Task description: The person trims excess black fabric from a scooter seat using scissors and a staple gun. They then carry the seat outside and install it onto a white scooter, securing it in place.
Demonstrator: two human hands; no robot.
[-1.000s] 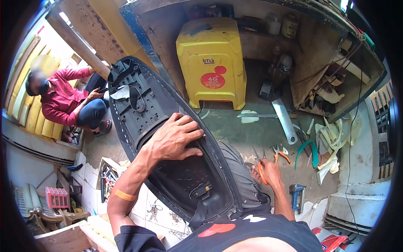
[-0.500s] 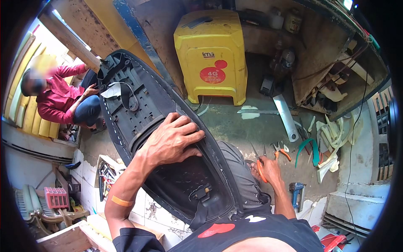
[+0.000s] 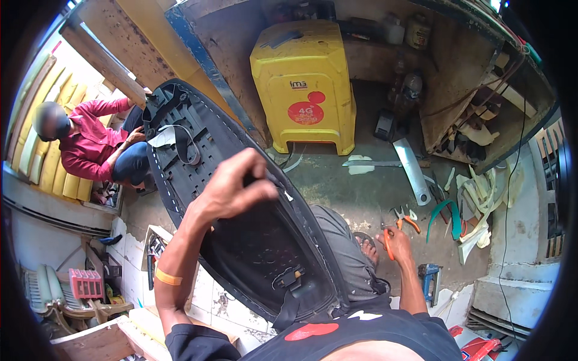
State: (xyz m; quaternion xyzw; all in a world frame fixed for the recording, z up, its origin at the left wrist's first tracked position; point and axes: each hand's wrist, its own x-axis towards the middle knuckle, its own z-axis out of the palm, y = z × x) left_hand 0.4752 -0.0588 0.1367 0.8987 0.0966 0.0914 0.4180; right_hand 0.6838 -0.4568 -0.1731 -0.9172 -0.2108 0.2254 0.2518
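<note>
A black motorcycle seat (image 3: 253, 253) lies underside up across my lap, slanting to the far left. Its cover edge is folded over the rim, with pale marks along it. Above the seat's middle is my left hand (image 3: 238, 186), blurred, with thumb and bent fingers apart and nothing seen between them. A strap and a pale flap (image 3: 171, 137) lie on the ribbed far part of the base. Low to the right, my right hand (image 3: 398, 243) is closed around orange-handled scissors (image 3: 388, 245); their blades are hard to make out.
Orange-handled pliers (image 3: 406, 219), a metal strip (image 3: 412, 171), a long knife (image 3: 379, 163) and pale scraps (image 3: 475, 204) lie on the floor. A blue staple gun (image 3: 428, 281) stands right. A yellow stool (image 3: 304, 90) is ahead; another person (image 3: 99, 138) squats far left.
My left hand has lifted off the seat's right rim and moved slightly up and left. My right hand has shifted a little right and down, still holding the scissors.
</note>
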